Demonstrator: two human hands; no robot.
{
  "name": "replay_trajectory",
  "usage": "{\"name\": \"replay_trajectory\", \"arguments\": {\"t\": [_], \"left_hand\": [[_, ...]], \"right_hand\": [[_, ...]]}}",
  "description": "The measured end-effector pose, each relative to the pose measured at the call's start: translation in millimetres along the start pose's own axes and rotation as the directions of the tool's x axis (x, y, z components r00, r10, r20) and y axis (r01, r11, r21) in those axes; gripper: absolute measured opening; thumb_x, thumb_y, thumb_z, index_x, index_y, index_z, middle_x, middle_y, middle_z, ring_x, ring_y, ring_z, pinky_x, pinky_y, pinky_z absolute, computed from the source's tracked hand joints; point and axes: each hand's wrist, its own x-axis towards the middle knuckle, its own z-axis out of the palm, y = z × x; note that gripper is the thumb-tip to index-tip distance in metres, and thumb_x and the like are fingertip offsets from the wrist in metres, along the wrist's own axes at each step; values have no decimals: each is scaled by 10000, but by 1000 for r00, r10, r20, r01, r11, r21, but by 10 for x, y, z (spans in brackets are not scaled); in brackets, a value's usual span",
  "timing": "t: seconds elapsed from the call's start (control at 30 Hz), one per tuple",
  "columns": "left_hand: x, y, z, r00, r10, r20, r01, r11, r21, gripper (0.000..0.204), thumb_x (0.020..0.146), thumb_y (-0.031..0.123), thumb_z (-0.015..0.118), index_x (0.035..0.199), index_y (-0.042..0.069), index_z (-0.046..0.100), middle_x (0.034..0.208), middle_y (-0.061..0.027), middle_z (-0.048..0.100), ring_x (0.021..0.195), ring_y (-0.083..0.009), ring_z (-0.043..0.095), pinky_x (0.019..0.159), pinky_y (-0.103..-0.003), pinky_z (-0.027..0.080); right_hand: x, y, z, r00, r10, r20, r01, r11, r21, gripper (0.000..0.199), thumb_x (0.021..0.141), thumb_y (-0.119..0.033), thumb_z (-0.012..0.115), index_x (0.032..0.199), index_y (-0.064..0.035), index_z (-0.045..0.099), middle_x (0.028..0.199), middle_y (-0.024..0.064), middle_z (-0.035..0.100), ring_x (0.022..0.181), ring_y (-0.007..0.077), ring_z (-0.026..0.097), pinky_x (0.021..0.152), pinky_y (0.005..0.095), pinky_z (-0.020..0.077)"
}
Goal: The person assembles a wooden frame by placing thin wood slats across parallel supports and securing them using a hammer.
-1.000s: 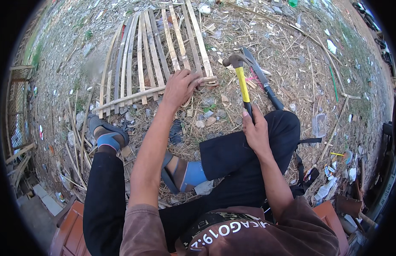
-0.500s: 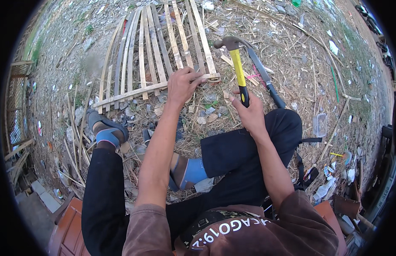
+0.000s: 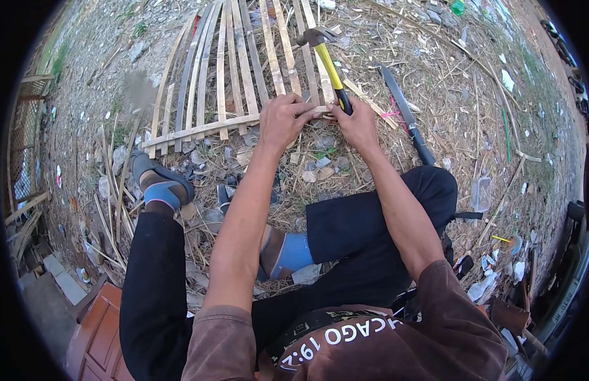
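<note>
Outdoors, rough ground (image 3: 453, 95) strewn with dry straw, stones and bits of litter spreads all around the seated person. Long wooden slats (image 3: 271, 51) lie fanned out ahead, their near ends meeting a crosspiece (image 3: 209, 128) that runs from beside the left foot (image 3: 156, 178) up to the hands. The left hand (image 3: 283, 120) has its grip clamped on the crosspiece close to its right end, knuckles up. Just beside it, the right hand (image 3: 357, 124) has its grip closed around the black lower handle of a hammer (image 3: 330, 66); whether its fingertips also press the crosspiece, I cannot tell. The hammer slants up and to the left, its head above the slats. Right of that hand, a long knife (image 3: 405, 111) with a black handle lies near some pink string (image 3: 390, 115). Farther right sits a clear plastic container (image 3: 480, 194).
</note>
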Motion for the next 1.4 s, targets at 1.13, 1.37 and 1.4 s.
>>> {"name": "replay_trajectory", "arguments": {"t": [1.13,1.37,1.4], "left_hand": [[-23,10,19,998,23,-58,-20,999,46,186,793,303,837,922,169,832,829,-2,706,756,-231,650,687,-380,488],[-35,0,22,996,36,-79,-32,999,44,172,802,292,831,926,172,831,838,-2,711,764,-236,652,689,-381,488],[-39,2,15,997,26,-71,-22,998,52,171,803,289,831,928,172,831,842,-3,712,768,-238,653,694,-380,489]], "right_hand": [[39,-51,-29,990,-138,-40,130,978,-160,249,906,-205,724,834,24,660,579,147,561,506,251,520,544,417,418],[31,-33,-11,989,-135,-62,126,984,-125,237,904,-198,727,835,20,663,577,141,560,498,235,511,532,406,414],[31,-31,-5,990,-126,-60,118,986,-119,235,903,-194,728,831,20,662,575,140,558,493,232,507,527,404,412]]}}
